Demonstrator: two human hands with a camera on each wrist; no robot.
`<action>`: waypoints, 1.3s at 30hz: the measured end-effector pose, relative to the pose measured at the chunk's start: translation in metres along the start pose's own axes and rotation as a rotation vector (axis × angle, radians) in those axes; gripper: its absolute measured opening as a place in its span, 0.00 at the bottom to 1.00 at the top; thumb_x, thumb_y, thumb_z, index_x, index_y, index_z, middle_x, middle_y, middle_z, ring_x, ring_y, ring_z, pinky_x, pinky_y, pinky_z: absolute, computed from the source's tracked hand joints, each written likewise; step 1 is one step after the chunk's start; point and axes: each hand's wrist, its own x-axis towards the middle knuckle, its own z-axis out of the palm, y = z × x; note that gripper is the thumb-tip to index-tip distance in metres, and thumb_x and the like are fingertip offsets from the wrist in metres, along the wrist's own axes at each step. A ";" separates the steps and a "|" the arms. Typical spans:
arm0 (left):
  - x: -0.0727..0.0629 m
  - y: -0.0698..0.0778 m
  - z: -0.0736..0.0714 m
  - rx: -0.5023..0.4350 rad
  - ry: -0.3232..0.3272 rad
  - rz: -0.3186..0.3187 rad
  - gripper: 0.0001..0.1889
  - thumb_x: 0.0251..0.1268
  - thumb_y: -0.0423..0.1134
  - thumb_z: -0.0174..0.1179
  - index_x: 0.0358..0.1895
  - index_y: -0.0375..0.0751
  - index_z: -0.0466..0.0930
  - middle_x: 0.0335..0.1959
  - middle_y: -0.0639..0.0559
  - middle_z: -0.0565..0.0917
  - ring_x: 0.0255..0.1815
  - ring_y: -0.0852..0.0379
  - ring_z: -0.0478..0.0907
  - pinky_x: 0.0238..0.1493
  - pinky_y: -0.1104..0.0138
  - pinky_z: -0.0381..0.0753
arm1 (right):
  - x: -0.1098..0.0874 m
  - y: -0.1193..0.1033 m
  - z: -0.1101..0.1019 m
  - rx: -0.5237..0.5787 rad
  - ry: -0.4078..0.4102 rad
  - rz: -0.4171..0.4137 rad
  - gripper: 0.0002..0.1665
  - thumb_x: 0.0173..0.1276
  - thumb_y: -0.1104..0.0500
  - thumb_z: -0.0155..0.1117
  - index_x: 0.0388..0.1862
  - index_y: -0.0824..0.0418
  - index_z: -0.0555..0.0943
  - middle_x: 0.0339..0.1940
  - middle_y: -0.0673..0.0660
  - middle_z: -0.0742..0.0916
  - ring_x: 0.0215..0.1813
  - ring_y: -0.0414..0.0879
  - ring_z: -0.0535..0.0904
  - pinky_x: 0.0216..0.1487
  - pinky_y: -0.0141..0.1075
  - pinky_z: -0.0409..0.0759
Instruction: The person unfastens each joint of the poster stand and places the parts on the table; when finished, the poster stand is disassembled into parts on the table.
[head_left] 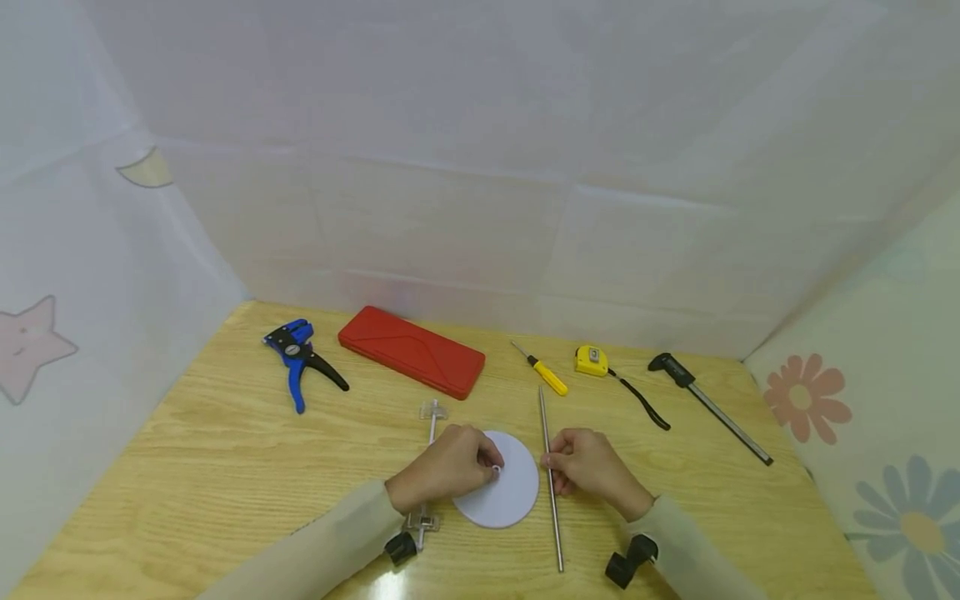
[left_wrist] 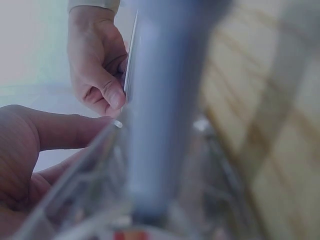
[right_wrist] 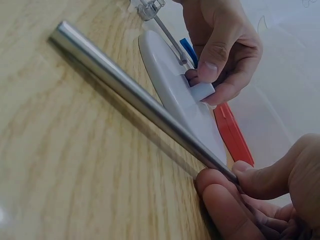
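A round white base [head_left: 512, 500] lies on the table, a short white tube [right_wrist: 202, 91] standing up from its middle. Thumb and fingers of my left hand [head_left: 452, 465] pinch that tube. To the right, my right hand [head_left: 588, 467] pinches a slim metal rod [head_left: 555, 518] between thumb and fingers; in the right wrist view the rod's near end is raised slightly off the wood. Under my left wrist lies a white rod with clear plastic clips [head_left: 432, 410] at both ends, partly covered by the arm. A blurred grey-blue tube [left_wrist: 160, 110] fills the middle of the left wrist view.
Along the back lie blue-black wire strippers [head_left: 295, 358], a red case [head_left: 411, 350], a yellow-handled screwdriver [head_left: 551, 379], a yellow tape measure [head_left: 591, 361] with a black strap, and a digital caliper [head_left: 708, 404]. Pale printed sheets surround the wooden table [head_left: 202, 475].
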 end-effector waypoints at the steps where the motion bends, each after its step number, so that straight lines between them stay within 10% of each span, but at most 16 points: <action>1: 0.000 0.001 0.000 -0.001 -0.002 -0.002 0.06 0.54 0.29 0.67 0.35 0.38 0.91 0.30 0.50 0.90 0.30 0.68 0.81 0.28 0.75 0.80 | 0.000 0.000 0.000 0.001 -0.001 0.006 0.07 0.69 0.60 0.69 0.34 0.63 0.81 0.19 0.54 0.86 0.19 0.41 0.82 0.23 0.37 0.84; 39: 0.002 0.001 0.002 0.001 -0.005 -0.019 0.06 0.54 0.30 0.66 0.34 0.39 0.91 0.30 0.52 0.89 0.29 0.68 0.79 0.28 0.74 0.79 | 0.005 0.003 -0.007 0.142 -0.098 0.046 0.10 0.70 0.60 0.67 0.40 0.67 0.81 0.24 0.57 0.88 0.22 0.42 0.86 0.27 0.39 0.87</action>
